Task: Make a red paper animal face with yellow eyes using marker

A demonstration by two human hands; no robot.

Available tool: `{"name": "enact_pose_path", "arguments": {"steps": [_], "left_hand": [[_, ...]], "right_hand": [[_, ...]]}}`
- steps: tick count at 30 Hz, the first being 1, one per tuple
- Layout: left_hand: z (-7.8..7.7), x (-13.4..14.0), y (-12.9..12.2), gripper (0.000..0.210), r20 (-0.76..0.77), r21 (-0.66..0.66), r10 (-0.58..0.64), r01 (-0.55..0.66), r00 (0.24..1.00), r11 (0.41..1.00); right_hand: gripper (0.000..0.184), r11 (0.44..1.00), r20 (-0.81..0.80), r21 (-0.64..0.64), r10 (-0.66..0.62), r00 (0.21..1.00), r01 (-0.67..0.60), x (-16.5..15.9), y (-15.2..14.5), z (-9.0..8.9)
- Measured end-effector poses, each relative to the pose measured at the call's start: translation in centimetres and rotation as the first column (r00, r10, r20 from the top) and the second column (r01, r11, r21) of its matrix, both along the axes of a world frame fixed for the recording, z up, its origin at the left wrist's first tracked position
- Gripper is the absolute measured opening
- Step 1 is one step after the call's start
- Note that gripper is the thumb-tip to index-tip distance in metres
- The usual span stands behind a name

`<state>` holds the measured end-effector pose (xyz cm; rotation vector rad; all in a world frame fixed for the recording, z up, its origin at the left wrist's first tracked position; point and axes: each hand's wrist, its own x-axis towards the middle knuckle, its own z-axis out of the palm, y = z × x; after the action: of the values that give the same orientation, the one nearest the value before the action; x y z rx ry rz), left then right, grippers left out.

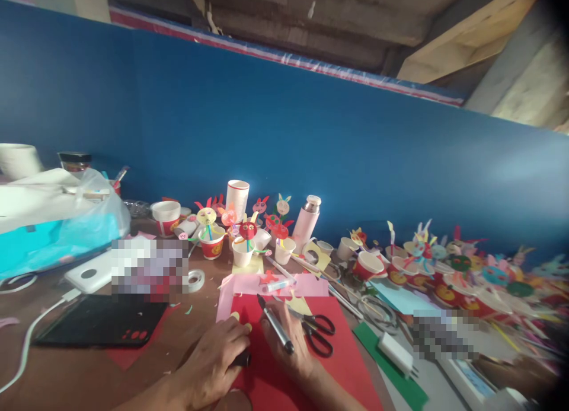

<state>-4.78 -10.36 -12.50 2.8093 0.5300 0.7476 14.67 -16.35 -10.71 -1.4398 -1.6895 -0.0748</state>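
My right hand (291,343) grips a silver and black marker pen (276,327), its dark end pointing up and left over a sheet of red paper (342,363). My left hand (217,354) rests with curled fingers at the sheet's left edge, closed around a short black cylinder (242,359) that looks like a pen cap; most of it is hidden. Black-handled scissors (320,335) lie on the red paper just right of my right hand, their blades partly covered. Pink paper (226,298) shows beneath the red sheet, with a capped pen (275,285) on it.
Paper cups (211,245) with paper animal figures stand along the back and right. Behind them is a pink thermos (306,221). At left lie a tape roll (194,280), a black phone (102,322) and a white power bank (106,263). Another person's hand (522,372) appears at right.
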Motion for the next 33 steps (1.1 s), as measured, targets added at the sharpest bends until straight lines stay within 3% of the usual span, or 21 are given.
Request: {"name": "enact_pose_path", "arguments": {"steps": [3, 6, 15, 23, 33], "left_hand": [[-1.7, 0.0, 0.4, 0.051, 0.107, 0.075, 0.008, -0.016, 0.994, 0.997], [-2.2, 0.0, 0.5, 0.053, 0.137, 0.115, 0.015, -0.031, 0.991, 0.993], [0.0, -0.2, 0.1, 0.048, 0.015, 0.044, -0.004, 0.004, 1.0, 0.999], [1.5, -0.1, -0.4, 0.031, -0.017, 0.001, -0.002, 0.002, 1.0, 1.0], [1.8, -0.1, -0.6, 0.023, 0.011, 0.045, -0.014, 0.014, 1.0, 0.999]], "right_hand": [[0.01, 1.0, 0.011, -0.011, 0.015, 1.0, -0.015, 0.1, 0.1, -0.4], [0.01, 0.999, 0.006, -0.021, 0.03, 1.0, -0.03, 0.2, 0.1, -0.6], [0.006, 0.999, -0.009, -0.014, 0.029, 1.0, -0.029, 0.4, 0.3, -0.9], [0.009, 0.999, 0.016, 0.02, 0.033, 0.999, -0.034, 0.6, 0.4, -1.2], [0.008, 0.999, -0.011, 0.033, 0.036, 0.999, -0.036, 0.4, 0.5, -1.3]]}}
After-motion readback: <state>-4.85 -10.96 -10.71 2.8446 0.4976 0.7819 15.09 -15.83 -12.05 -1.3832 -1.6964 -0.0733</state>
